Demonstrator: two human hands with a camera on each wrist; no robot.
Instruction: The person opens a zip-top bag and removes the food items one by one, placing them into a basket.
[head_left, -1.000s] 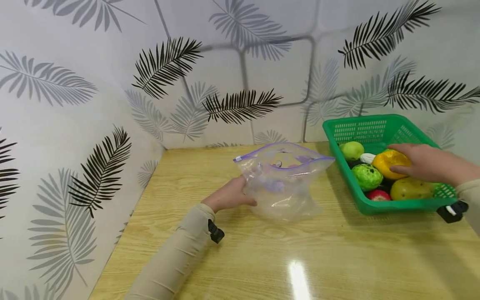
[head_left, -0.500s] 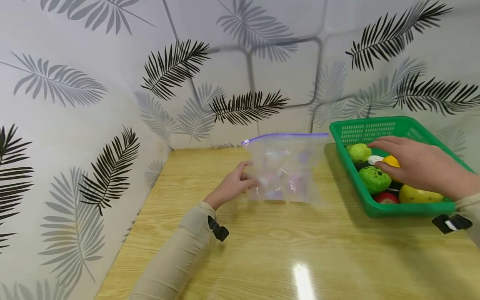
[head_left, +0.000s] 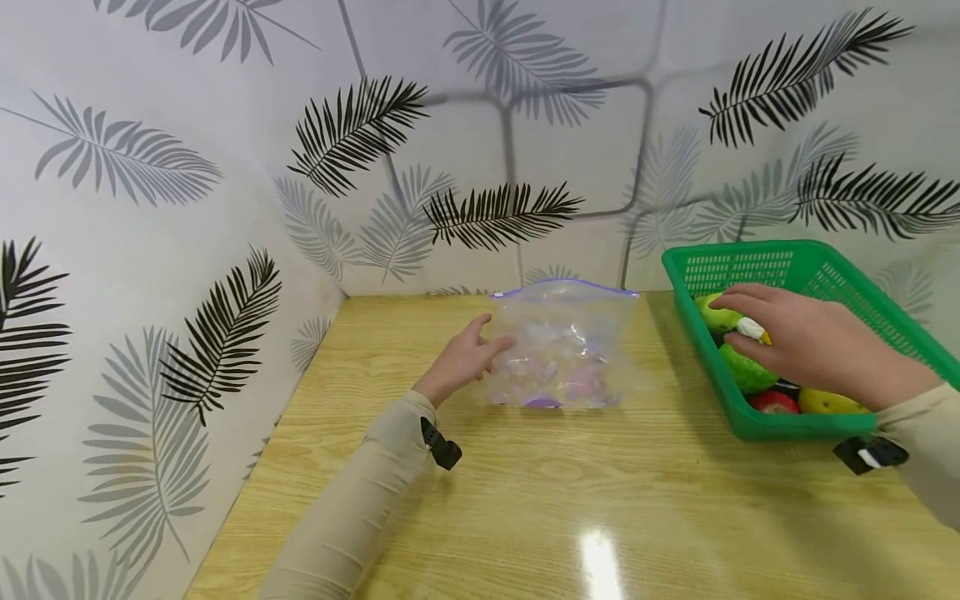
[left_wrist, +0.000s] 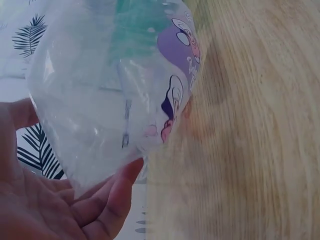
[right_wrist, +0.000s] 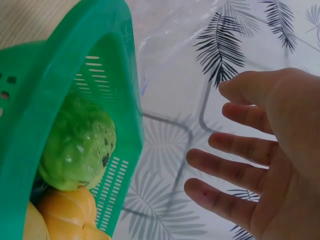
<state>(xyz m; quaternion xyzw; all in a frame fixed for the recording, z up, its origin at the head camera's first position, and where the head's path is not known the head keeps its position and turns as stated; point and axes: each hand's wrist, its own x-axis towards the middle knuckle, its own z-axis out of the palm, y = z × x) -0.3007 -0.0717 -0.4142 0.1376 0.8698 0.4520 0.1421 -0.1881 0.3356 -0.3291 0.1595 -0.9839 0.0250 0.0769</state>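
A clear zip bag with a purple zip edge and printed purple and pink figures stands upright at the table's back. My left hand touches its left side, thumb and fingers spread; in the left wrist view, some fingers lie against the bag's corner. My right hand hovers over the green basket, fingers apart and holding nothing. In the basket lie a bumpy green fruit, a ribbed yellow-orange fruit or vegetable, a red one and a long yellow one. My right hand hides part of the contents.
The basket stands at the right, close to the patterned wall. A light green fruit and a white object lie near its left wall. The wooden table runs in front, with a bright reflection.
My right hand has let go of the yellow-orange fruit or vegetable and has risen to the left above the basket. The bag's mouth, wide before, now looks narrower, and the bag looks flatter.
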